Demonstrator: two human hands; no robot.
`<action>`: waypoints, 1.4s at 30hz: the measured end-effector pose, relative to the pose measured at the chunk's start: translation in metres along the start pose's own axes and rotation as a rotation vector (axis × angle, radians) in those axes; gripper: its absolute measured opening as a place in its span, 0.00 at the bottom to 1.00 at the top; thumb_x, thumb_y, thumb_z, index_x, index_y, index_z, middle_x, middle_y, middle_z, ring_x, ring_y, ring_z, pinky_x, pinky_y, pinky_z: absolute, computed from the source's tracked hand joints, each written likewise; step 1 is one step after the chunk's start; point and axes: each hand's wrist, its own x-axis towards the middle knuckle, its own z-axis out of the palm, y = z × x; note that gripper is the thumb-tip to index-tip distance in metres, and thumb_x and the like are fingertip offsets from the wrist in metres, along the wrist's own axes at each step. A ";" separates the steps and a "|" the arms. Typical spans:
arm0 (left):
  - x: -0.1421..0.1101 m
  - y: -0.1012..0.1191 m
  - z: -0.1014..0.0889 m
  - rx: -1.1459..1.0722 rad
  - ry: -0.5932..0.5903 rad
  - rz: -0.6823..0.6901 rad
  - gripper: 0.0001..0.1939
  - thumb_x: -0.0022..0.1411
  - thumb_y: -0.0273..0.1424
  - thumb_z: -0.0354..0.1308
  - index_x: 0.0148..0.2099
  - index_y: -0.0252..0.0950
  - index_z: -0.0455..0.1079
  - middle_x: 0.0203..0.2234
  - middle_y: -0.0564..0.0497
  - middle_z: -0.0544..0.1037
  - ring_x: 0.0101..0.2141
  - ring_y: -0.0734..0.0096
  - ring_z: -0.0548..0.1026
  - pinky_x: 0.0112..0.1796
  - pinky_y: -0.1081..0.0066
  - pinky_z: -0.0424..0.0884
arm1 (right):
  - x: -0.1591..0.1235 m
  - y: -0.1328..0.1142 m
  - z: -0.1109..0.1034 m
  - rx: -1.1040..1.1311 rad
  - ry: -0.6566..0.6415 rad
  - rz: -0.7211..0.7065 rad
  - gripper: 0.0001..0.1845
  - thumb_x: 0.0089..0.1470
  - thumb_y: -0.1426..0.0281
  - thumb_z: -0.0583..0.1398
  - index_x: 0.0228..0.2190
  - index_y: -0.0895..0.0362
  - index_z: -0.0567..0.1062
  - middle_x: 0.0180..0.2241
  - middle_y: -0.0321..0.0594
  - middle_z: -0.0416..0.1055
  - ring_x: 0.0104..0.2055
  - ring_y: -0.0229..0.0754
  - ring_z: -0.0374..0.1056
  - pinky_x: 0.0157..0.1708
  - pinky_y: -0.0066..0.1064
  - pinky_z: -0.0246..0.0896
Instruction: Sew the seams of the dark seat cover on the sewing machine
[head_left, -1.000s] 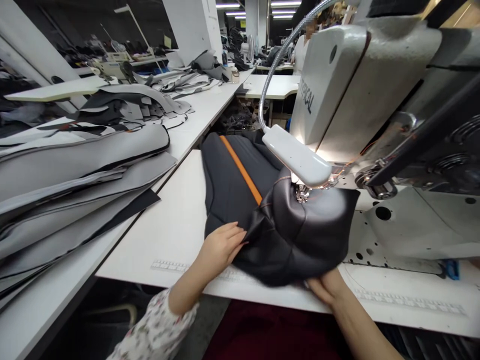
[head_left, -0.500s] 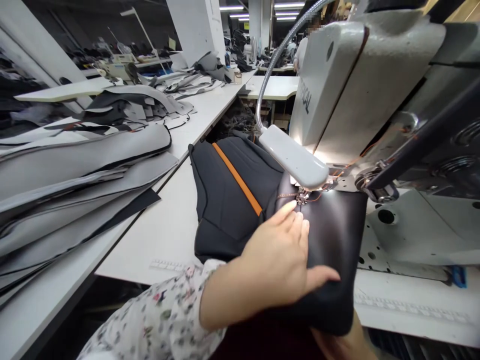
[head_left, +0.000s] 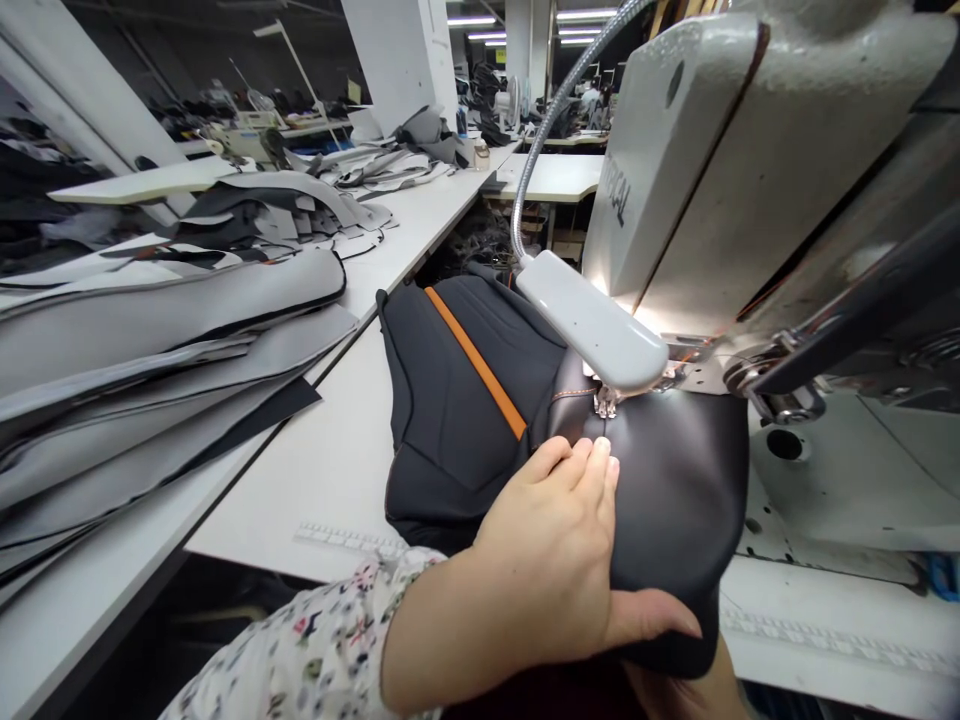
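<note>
A black leather-like seat cover (head_left: 675, 480) with an orange stripe (head_left: 476, 360) lies under the sewing machine's presser foot (head_left: 604, 400). Orange stitching runs along its seam, left of the foot. My left hand (head_left: 555, 550) rests flat on the cover just in front of the foot, fingers stretched and thumb out to the right. Below the cover's near right corner, part of my right hand (head_left: 694, 690) shows. The cover hides its fingers, so I cannot tell whether it grips the edge.
A white lamp (head_left: 592, 320) on a flexible metal neck hangs by the machine head (head_left: 675, 170). Stacked grey cut panels (head_left: 165, 320) cover the table on the left. Ruler tapes (head_left: 345, 537) mark the white worktop (head_left: 300, 480). More sewing stations stand behind.
My left hand has slid back toward me, away from the presser foot. The cover's right part has spread slightly right and bulges more. A person in the background is no longer visible.
</note>
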 end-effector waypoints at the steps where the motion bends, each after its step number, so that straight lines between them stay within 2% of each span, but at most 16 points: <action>1: 0.000 0.001 0.001 0.002 0.007 -0.002 0.55 0.69 0.68 0.33 0.57 0.20 0.77 0.55 0.35 0.80 0.57 0.53 0.77 0.60 0.60 0.60 | 0.000 -0.004 0.004 0.006 0.017 0.009 0.34 0.47 0.58 0.75 0.56 0.46 0.78 0.49 0.45 0.81 0.61 0.57 0.72 0.64 0.54 0.64; 3: 0.000 0.001 0.001 0.004 0.011 -0.005 0.55 0.68 0.68 0.35 0.57 0.20 0.77 0.55 0.35 0.79 0.57 0.52 0.76 0.60 0.60 0.61 | 0.002 -0.012 0.010 0.013 0.045 0.043 0.38 0.45 0.55 0.75 0.57 0.47 0.77 0.51 0.46 0.80 0.63 0.58 0.70 0.65 0.55 0.64; 5: 0.001 0.002 0.002 0.011 0.018 -0.006 0.55 0.68 0.68 0.36 0.56 0.20 0.77 0.56 0.35 0.79 0.58 0.52 0.76 0.59 0.60 0.62 | 0.004 -0.019 0.012 0.004 0.054 0.097 0.38 0.46 0.53 0.74 0.57 0.48 0.77 0.53 0.47 0.79 0.64 0.59 0.69 0.64 0.55 0.64; 9: 0.004 0.003 0.003 0.020 0.040 -0.024 0.53 0.70 0.67 0.37 0.58 0.19 0.76 0.56 0.35 0.79 0.58 0.51 0.75 0.59 0.59 0.63 | 0.013 -0.032 0.011 -0.016 -0.019 0.183 0.37 0.45 0.56 0.75 0.57 0.49 0.78 0.53 0.48 0.79 0.61 0.60 0.71 0.61 0.54 0.69; 11: 0.003 0.003 0.004 0.027 0.049 -0.026 0.50 0.72 0.64 0.38 0.59 0.20 0.75 0.56 0.34 0.79 0.58 0.51 0.75 0.59 0.58 0.63 | 0.018 -0.038 0.014 -0.021 -0.024 0.178 0.39 0.42 0.58 0.76 0.56 0.49 0.79 0.53 0.48 0.79 0.59 0.61 0.73 0.58 0.53 0.71; 14: 0.001 0.004 0.006 0.036 0.056 -0.012 0.47 0.74 0.61 0.40 0.60 0.20 0.74 0.57 0.34 0.78 0.59 0.50 0.74 0.59 0.58 0.62 | 0.026 -0.048 0.026 -0.049 0.053 0.133 0.42 0.37 0.58 0.77 0.56 0.51 0.79 0.54 0.49 0.79 0.57 0.62 0.74 0.56 0.52 0.73; 17: -0.002 0.005 0.008 0.047 0.060 0.004 0.45 0.75 0.59 0.40 0.61 0.21 0.73 0.59 0.35 0.77 0.60 0.50 0.73 0.63 0.55 0.59 | 0.031 -0.053 0.032 -0.110 0.114 0.080 0.42 0.38 0.57 0.76 0.57 0.53 0.79 0.54 0.50 0.79 0.57 0.62 0.74 0.57 0.52 0.73; 22: -0.005 0.004 0.014 0.065 0.036 0.012 0.36 0.78 0.52 0.42 0.65 0.23 0.70 0.62 0.35 0.74 0.63 0.50 0.70 0.69 0.46 0.48 | 0.038 -0.048 0.015 -0.109 0.127 0.104 0.34 0.45 0.62 0.74 0.55 0.49 0.80 0.52 0.45 0.80 0.57 0.56 0.75 0.52 0.43 0.78; 26: -0.005 0.004 0.019 0.051 0.028 -0.006 0.33 0.79 0.48 0.43 0.67 0.26 0.67 0.65 0.38 0.71 0.65 0.48 0.66 0.70 0.37 0.29 | 0.048 -0.049 0.011 -0.058 0.079 0.129 0.31 0.49 0.63 0.71 0.56 0.50 0.80 0.53 0.47 0.79 0.56 0.57 0.75 0.52 0.45 0.77; 29: -0.004 0.003 0.021 0.051 0.005 -0.019 0.32 0.78 0.49 0.43 0.68 0.29 0.66 0.67 0.41 0.69 0.65 0.45 0.66 0.69 0.34 0.24 | 0.056 -0.055 0.017 -0.029 0.104 0.132 0.30 0.50 0.62 0.71 0.56 0.49 0.80 0.55 0.47 0.78 0.58 0.57 0.74 0.57 0.48 0.74; 34: 0.001 0.003 0.025 0.060 0.006 -0.026 0.31 0.79 0.48 0.43 0.70 0.31 0.65 0.68 0.46 0.68 0.66 0.42 0.65 0.68 0.29 0.30 | 0.067 -0.062 0.020 -0.009 0.083 0.136 0.27 0.52 0.60 0.70 0.54 0.49 0.81 0.57 0.47 0.77 0.59 0.56 0.73 0.62 0.51 0.68; 39: 0.009 0.001 0.030 0.056 -0.001 -0.055 0.28 0.80 0.46 0.42 0.70 0.34 0.65 0.68 0.49 0.67 0.65 0.38 0.65 0.64 0.25 0.50 | 0.079 -0.067 0.019 0.005 0.009 0.122 0.24 0.57 0.57 0.66 0.54 0.48 0.80 0.58 0.44 0.76 0.63 0.52 0.69 0.65 0.48 0.65; 42: 0.014 0.000 0.033 0.047 0.000 -0.074 0.27 0.80 0.46 0.42 0.69 0.37 0.67 0.69 0.50 0.67 0.65 0.38 0.66 0.62 0.26 0.57 | 0.085 -0.071 0.019 0.003 -0.012 0.115 0.23 0.57 0.58 0.65 0.53 0.47 0.80 0.58 0.42 0.76 0.64 0.51 0.68 0.64 0.47 0.67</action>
